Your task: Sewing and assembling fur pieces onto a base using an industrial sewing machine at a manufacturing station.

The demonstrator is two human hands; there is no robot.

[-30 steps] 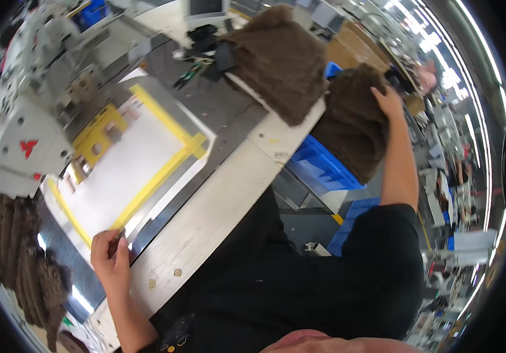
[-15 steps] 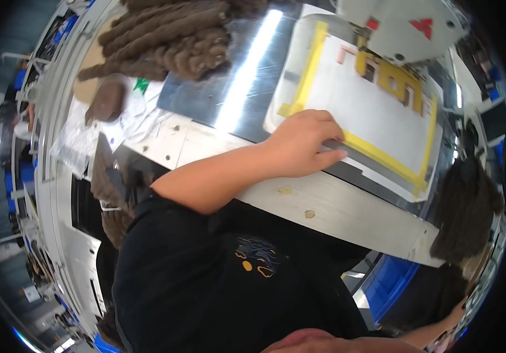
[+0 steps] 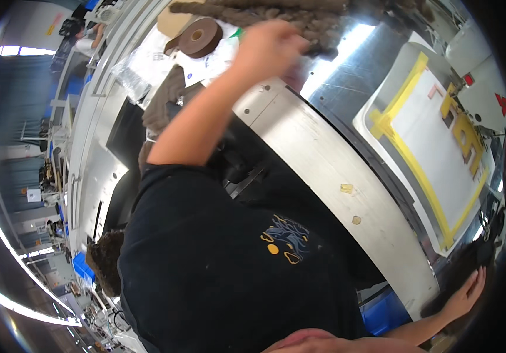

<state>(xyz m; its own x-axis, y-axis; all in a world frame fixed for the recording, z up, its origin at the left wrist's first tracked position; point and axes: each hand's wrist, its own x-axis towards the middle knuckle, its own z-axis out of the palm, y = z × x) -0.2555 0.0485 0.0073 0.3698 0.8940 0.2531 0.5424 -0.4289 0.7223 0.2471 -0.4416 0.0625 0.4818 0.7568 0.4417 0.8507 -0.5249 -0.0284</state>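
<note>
Brown fleece pieces (image 3: 276, 12): stacked pile of shaggy brown fabric along the top edge of the view, lying on the shiny metal worktable (image 3: 347, 170). Nearest piece sits directly under the fingertips of the left hand.

Left hand (image 3: 267, 44): raised arm reaching up to the pile; motion-blurred. Fingers curl down onto the near edge of the fleece, seemingly gripping it, though the blur hides whether the pinch is complete.

Right hand (image 3: 461, 294): low at the right, beyond the table's end. Fingers spread flat, released, palm pressing a second dark fleece bundle (image 3: 473, 259) that lies just past the fingertips.

Items about the left fingers: roll of brown tape (image 3: 199, 36) just beside them, clear plastic bags (image 3: 147, 65) and white paper beyond the roll, a loose brown strip (image 3: 162, 100) draped over the table edge nearer the body.

Items between the two hands: white template board with yellow taped border (image 3: 435, 153) clamped on the table, sewing machine head (image 3: 476, 59) above it with red marks.

Handling note (judgement): fleece is limp and clings to its neighbours. Best to pinch one layer only at its near edge, lift it a little to check that nothing below follows, then draw it clear of the tape roll. Flat right palm serves well to keep the other bundle from sliding.
</note>
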